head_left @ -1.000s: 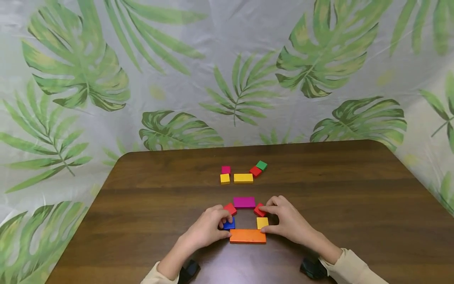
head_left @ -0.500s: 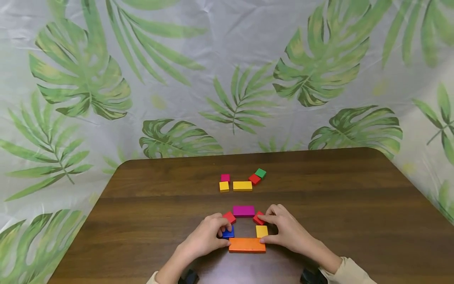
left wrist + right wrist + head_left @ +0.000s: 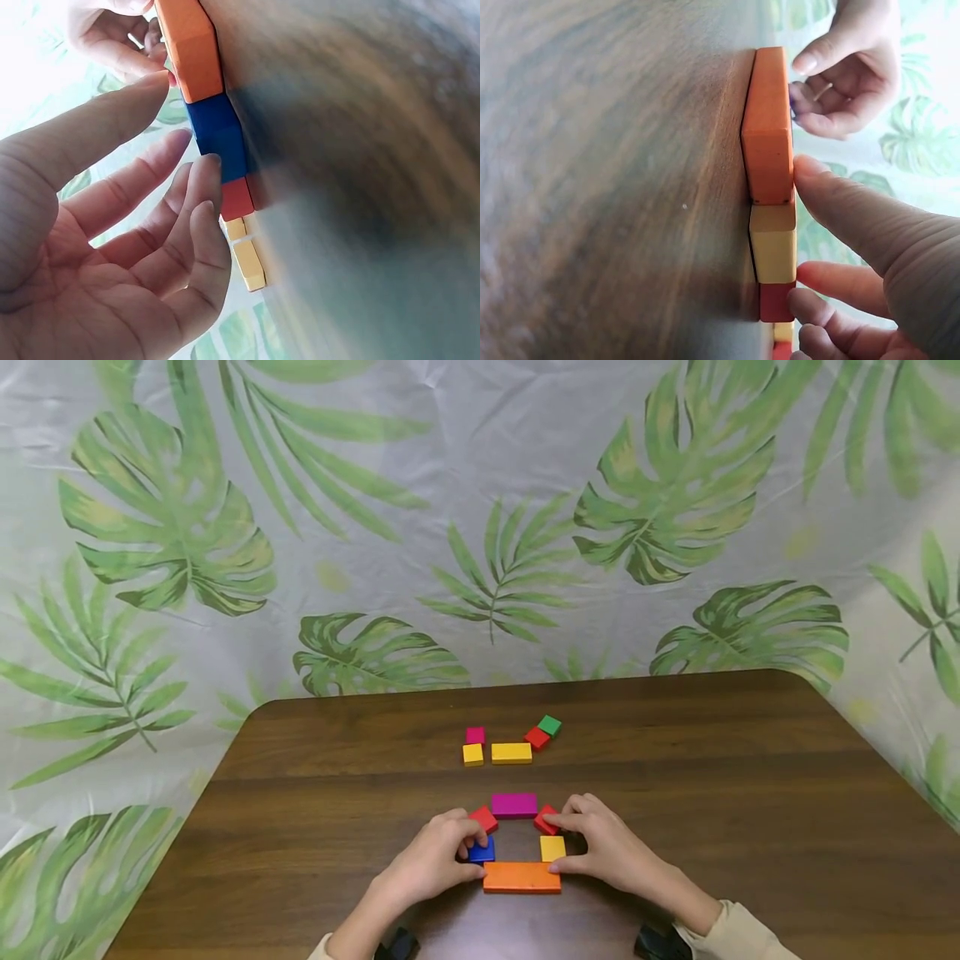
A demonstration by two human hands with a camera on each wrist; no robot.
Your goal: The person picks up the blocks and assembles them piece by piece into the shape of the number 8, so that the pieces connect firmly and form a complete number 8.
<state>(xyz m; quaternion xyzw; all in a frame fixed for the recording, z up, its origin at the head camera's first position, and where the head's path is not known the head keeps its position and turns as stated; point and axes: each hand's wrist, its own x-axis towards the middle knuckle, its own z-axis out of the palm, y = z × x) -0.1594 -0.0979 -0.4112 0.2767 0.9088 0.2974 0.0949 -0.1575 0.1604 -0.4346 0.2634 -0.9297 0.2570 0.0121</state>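
A ring of blocks lies flat on the table between the hands. Its near side is a long orange block (image 3: 522,877), its far side a magenta block (image 3: 514,806). On the left are a blue block (image 3: 483,852) and a tilted red block (image 3: 485,817); on the right, a yellow block (image 3: 552,848) and another red block (image 3: 545,819). My left hand (image 3: 431,858) has its thumb at the orange block's left corner and loosely bent fingers by the blue block. My right hand (image 3: 611,850) rests its thumb at the orange block's right end, index finger at the red block.
Beyond the ring lie a long yellow block (image 3: 512,754), a small yellow block (image 3: 473,755), a pink block (image 3: 476,736), a red block (image 3: 537,738) and a green block (image 3: 550,726). A leaf-patterned cloth (image 3: 525,435) hangs behind the brown table (image 3: 712,760).
The head view has tilted slightly, so the table and everything on it sit lower in frame. Hands and blocks keep their places relative to one another.
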